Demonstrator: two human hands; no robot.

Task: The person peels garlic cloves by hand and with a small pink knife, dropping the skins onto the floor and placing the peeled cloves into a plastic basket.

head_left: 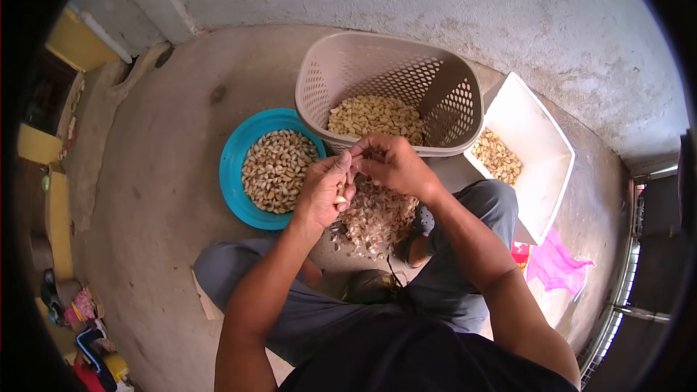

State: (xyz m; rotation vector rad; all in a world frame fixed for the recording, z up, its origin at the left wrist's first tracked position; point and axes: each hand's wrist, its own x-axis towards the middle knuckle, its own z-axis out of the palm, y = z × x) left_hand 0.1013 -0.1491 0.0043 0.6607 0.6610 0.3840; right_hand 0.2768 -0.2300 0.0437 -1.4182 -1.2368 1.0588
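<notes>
Both hands are gripping one garlic clove [340, 194]: left hand [321, 194] curling around it, right hand [396, 167] pinching its tip. Tugging hard, you're risking it slipping onto peelings [374, 219] below your fingers.

Black top [406, 356], grey trousers [465, 283], dark shoes [370, 287], bare forearms

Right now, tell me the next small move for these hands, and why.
Probably strip the skin off the clove with the right hand and let it fall. The left hand pinches the clove, the right hand sits close against it, and both hang over the pile of skins; the basket beyond holds pale cloves.
</notes>
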